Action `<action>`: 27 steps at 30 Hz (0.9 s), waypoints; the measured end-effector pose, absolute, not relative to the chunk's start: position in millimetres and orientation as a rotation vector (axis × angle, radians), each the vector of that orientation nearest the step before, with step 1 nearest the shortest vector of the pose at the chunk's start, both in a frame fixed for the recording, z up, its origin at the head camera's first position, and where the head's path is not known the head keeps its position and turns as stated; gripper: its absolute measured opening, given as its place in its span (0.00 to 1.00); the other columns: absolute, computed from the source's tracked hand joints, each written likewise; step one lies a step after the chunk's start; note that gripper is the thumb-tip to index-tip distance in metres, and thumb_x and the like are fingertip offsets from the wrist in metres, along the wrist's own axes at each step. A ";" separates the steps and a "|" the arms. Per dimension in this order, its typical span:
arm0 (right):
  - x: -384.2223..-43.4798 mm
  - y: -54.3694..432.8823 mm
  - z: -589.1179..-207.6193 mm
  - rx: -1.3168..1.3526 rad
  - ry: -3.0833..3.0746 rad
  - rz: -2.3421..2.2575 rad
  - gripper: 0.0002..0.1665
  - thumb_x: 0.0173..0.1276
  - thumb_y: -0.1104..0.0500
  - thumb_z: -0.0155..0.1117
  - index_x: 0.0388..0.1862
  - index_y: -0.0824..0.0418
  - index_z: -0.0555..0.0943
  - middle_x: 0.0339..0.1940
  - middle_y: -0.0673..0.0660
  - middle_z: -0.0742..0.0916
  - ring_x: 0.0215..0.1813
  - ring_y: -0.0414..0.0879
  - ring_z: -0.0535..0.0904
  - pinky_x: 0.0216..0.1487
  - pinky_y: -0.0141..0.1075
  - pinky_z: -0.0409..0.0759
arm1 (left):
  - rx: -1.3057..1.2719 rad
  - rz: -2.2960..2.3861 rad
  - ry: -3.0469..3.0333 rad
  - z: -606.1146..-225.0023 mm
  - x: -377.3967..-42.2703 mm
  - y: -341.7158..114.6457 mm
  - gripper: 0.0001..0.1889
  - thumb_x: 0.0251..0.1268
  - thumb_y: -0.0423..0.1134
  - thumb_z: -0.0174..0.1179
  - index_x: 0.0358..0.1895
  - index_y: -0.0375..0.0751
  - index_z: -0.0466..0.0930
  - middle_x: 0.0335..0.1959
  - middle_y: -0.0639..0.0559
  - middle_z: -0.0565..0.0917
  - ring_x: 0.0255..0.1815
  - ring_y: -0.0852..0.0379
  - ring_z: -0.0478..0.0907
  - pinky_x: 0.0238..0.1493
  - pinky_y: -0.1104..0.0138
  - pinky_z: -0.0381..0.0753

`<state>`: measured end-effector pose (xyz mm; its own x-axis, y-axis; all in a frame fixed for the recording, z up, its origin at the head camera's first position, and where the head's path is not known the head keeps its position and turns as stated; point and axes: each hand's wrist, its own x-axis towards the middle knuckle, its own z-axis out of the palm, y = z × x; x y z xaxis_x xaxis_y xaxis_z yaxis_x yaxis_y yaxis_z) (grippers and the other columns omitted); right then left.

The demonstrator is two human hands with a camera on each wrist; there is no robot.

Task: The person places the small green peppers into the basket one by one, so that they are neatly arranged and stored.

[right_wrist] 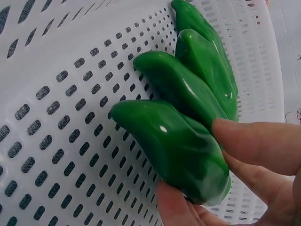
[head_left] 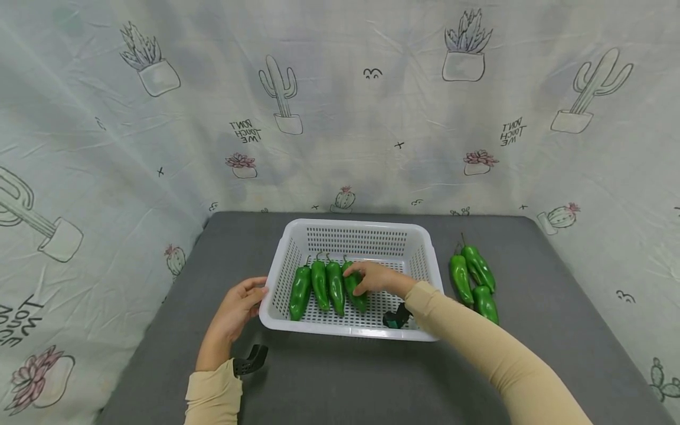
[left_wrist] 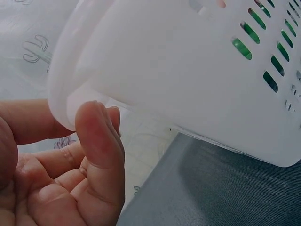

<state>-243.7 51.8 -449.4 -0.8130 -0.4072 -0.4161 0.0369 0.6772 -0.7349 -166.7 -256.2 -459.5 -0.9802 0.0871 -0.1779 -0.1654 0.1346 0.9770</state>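
Note:
Inside a white plastic basket [head_left: 350, 333] several long green peppers lie side by side, stems toward the far wall. My right hand [head_left: 376, 276] reaches into the basket and holds the rightmost green pepper [right_wrist: 174, 146], with thumb and fingers on opposite sides of it in the right wrist view. That pepper sits on the perforated floor, right beside its neighbour [right_wrist: 181, 84]. At the basket's left side, my left hand [head_left: 241, 307] grips the rim [left_wrist: 63, 89] between thumb and fingers. Part of the right hand's fingers is hidden beneath the pepper.
Three more green peppers [head_left: 483, 271] lie close together on the dark grey table [head_left: 340, 378], to the right of the basket. A pale cloth [head_left: 345, 106] printed with cacti surrounds the table at the back and sides.

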 end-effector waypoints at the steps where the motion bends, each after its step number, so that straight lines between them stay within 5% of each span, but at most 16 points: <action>1: -243.5 52.0 -449.5 -0.288 2.316 -1.035 0.30 0.58 0.69 0.68 0.60 0.54 0.76 0.51 0.64 0.77 0.40 0.46 0.75 0.40 0.41 0.79 | -0.077 1.947 2.214 -459.5 -166.6 -256.2 0.23 0.73 0.38 0.50 0.65 0.29 0.62 0.43 0.50 0.83 0.40 0.65 0.80 0.38 0.68 0.79; 5: -244.0 52.8 -450.7 -0.307 2.297 -1.032 0.32 0.57 0.69 0.68 0.61 0.54 0.76 0.48 0.62 0.76 0.41 0.46 0.75 0.41 0.42 0.80 | -0.069 1.951 2.213 -459.4 -166.4 -256.4 0.23 0.73 0.38 0.50 0.65 0.28 0.62 0.43 0.51 0.83 0.40 0.65 0.81 0.38 0.68 0.80; 8: -245.2 53.3 -451.9 -0.312 2.285 -1.030 0.33 0.55 0.69 0.69 0.61 0.53 0.76 0.57 0.65 0.74 0.44 0.47 0.76 0.41 0.40 0.80 | -0.067 1.956 2.208 -459.2 -166.1 -256.5 0.23 0.73 0.37 0.50 0.65 0.28 0.62 0.42 0.52 0.83 0.40 0.65 0.81 0.38 0.68 0.80; 17: -245.1 55.1 -451.8 -0.314 2.288 -1.024 0.35 0.58 0.66 0.68 0.65 0.50 0.73 0.73 0.63 0.65 0.70 0.57 0.63 0.49 0.43 0.78 | -0.055 1.961 2.209 -458.5 -164.9 -256.8 0.25 0.73 0.38 0.51 0.65 0.26 0.61 0.41 0.54 0.83 0.39 0.65 0.80 0.36 0.69 0.79; 22: -245.5 55.5 -450.7 -0.327 2.382 -1.001 0.36 0.56 0.64 0.70 0.65 0.51 0.73 0.73 0.59 0.66 0.72 0.58 0.61 0.65 0.53 0.66 | -0.061 1.951 2.210 -458.3 -164.8 -256.7 0.24 0.73 0.38 0.51 0.65 0.27 0.61 0.42 0.53 0.83 0.39 0.65 0.80 0.36 0.69 0.79; 27: -246.6 57.1 -445.7 -0.352 2.479 -0.974 0.37 0.54 0.61 0.72 0.65 0.52 0.73 0.70 0.59 0.70 0.69 0.59 0.66 0.64 0.56 0.66 | -0.068 1.955 2.207 -459.1 -165.5 -256.6 0.23 0.73 0.37 0.50 0.65 0.28 0.62 0.42 0.51 0.82 0.39 0.64 0.80 0.36 0.68 0.79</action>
<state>-246.6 57.1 -445.7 -0.8659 -0.3889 -0.3146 -0.0706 0.7177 -0.6928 -165.5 -256.6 -459.1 -0.9805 0.0927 -0.1735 -0.1610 0.1284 0.9786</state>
